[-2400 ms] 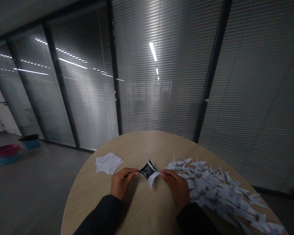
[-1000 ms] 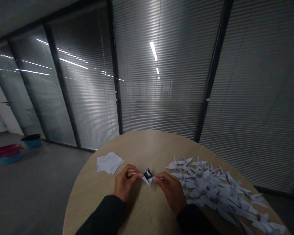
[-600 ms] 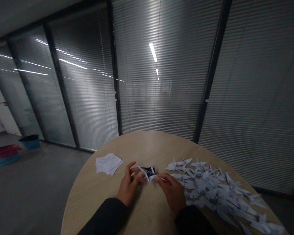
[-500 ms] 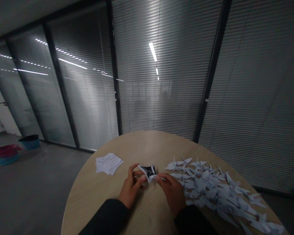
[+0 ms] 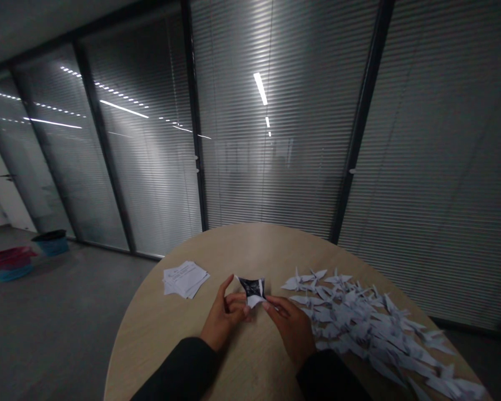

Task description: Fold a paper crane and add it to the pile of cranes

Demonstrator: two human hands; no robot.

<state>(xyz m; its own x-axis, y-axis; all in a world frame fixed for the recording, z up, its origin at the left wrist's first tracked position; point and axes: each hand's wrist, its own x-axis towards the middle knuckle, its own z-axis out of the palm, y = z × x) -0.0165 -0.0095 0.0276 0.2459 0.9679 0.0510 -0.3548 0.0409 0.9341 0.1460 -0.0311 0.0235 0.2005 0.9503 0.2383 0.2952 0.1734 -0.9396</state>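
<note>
Both hands meet over the near middle of a round wooden table (image 5: 242, 250). Between them is a small, partly folded square of paper (image 5: 253, 289), dark print inside and white at the edges. My left hand (image 5: 225, 317) pinches its left and lower side with thumb and fingers. My right hand (image 5: 290, 326) pinches its lower right corner with the fingertips. The paper is raised a little off the tabletop. Dark sleeves cover both forearms.
A large heap of folded white paper cranes (image 5: 359, 323) covers the table's right side. A small stack of printed paper squares (image 5: 185, 278) lies at the left. Glass walls with blinds stand behind. Coloured basins (image 5: 12, 262) sit on the floor, far left.
The paper, stretched wide between my hands earlier, has been pushed together into a smaller, squarer shape. Both hands have closed in toward each other and shifted their grip.
</note>
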